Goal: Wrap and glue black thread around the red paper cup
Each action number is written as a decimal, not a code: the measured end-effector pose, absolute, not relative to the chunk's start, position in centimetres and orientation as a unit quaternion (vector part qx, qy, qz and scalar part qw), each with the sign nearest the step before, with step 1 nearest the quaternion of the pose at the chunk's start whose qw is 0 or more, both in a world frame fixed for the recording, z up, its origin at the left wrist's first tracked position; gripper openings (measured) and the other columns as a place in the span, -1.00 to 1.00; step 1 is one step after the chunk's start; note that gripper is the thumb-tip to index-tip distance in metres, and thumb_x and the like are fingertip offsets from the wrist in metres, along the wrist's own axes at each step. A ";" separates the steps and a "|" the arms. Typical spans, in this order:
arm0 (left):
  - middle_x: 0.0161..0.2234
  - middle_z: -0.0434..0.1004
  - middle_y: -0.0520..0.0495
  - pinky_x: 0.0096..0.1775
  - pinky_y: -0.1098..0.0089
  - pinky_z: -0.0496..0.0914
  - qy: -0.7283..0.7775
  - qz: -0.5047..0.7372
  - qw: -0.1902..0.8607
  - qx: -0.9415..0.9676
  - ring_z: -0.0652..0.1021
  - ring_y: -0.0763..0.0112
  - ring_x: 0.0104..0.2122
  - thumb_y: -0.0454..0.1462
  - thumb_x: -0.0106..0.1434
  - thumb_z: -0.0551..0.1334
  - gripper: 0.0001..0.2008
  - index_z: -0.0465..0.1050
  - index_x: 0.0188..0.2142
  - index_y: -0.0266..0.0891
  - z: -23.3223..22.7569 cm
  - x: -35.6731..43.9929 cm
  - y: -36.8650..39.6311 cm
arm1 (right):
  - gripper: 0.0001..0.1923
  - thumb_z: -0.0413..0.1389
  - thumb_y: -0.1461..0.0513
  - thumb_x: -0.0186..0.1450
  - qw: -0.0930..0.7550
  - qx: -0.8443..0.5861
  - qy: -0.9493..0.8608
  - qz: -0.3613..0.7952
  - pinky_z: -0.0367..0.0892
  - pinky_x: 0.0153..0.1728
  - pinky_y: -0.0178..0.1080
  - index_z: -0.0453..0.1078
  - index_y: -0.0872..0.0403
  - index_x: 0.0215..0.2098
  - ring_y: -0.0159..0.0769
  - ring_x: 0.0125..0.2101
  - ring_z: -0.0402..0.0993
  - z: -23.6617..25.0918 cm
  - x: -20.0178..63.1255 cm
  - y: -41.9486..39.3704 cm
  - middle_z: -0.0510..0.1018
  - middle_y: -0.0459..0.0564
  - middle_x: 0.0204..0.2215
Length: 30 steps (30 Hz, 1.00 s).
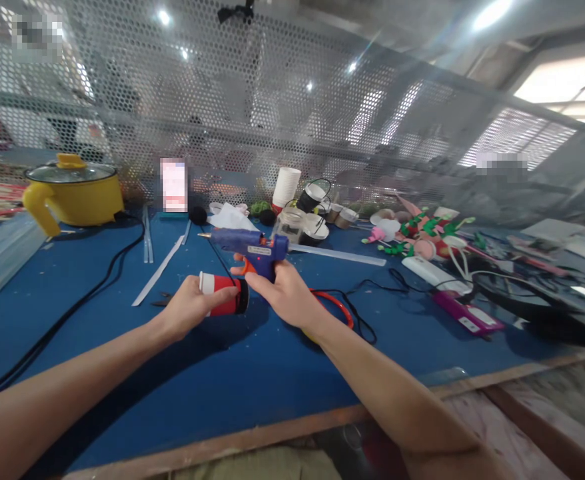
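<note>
Blue matting covers the table (122, 373), backed by a perforated metal screen (272, 100). Near the middle of the table, the left hand (187, 312) grips a red paper cup (221, 294) lying on its side, white rim to the left. The right hand (285, 290) clasps a blue glue gun (247, 245), nozzle pointing left just above the cup, glue stick jutting right. A yellow pot (75, 190) stands at the far left corner; a black cable (72, 300) crosses the mat. Pink-and-green craft pieces (417, 233) crowd the far right.

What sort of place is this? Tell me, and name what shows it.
Probably a craft workbench: a blue glue gun in the right hand, a blue work mat, and pink-and-green handmade decorations beneath a perforated metal screen.
</note>
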<state>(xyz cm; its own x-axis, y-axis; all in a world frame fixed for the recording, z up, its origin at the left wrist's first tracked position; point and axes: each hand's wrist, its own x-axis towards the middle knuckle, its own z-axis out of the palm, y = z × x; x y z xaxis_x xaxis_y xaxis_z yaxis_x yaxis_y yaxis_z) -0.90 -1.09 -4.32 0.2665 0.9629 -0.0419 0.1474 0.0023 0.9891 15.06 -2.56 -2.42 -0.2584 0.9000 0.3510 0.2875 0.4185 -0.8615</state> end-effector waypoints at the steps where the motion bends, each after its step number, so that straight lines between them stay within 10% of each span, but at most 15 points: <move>1: -0.75 0.31 0.08 -0.63 0.48 0.14 0.468 0.382 0.531 0.593 0.31 0.50 -0.70 -0.19 -0.14 0.28 -0.81 0.40 -0.62 -0.29 -4.3 -0.9 -1.1 | -0.75 -0.04 0.26 0.18 0.445 -0.425 -0.713 0.337 0.23 -0.08 -0.18 0.29 0.15 -0.18 -0.24 -0.13 0.37 -2.4 15.1 -2.6 0.44 0.08 -0.17; 13: -0.73 0.27 0.11 -0.63 0.51 0.09 0.475 0.376 0.533 0.591 0.25 0.58 -0.70 -0.21 -0.12 0.27 -0.81 0.33 -0.62 -0.29 -4.3 -0.8 -1.0 | -0.76 -0.02 0.28 0.15 0.443 -0.384 -0.706 0.398 0.27 -0.12 -0.24 0.34 0.12 -0.21 -0.32 -0.16 0.39 -1.9 14.7 -3.2 0.46 0.04 -0.18; 21: -0.79 0.15 0.12 -0.68 0.50 0.00 0.505 0.413 0.454 0.608 0.16 0.60 -0.74 -0.19 -0.10 0.25 -0.74 0.25 -0.73 -0.27 -3.5 -1.3 -0.4 | -0.75 -0.01 0.13 0.16 0.417 -0.509 -0.666 0.351 0.25 -0.67 -0.37 0.35 0.17 -0.44 -0.47 -0.74 0.26 -1.4 17.0 -3.3 0.35 -0.13 -0.73; 30: -0.79 0.07 0.16 -0.66 0.50 0.02 0.528 0.416 0.344 0.655 0.11 0.60 -0.74 -0.22 -0.09 0.22 -0.75 0.22 -0.75 -0.25 -2.1 -1.5 -0.7 | -0.70 -0.01 0.08 0.16 0.363 -0.533 -0.691 0.328 0.25 -0.67 -0.37 0.27 0.11 -0.60 -0.49 -0.78 0.23 -1.2 17.0 -4.0 0.32 -0.15 -0.80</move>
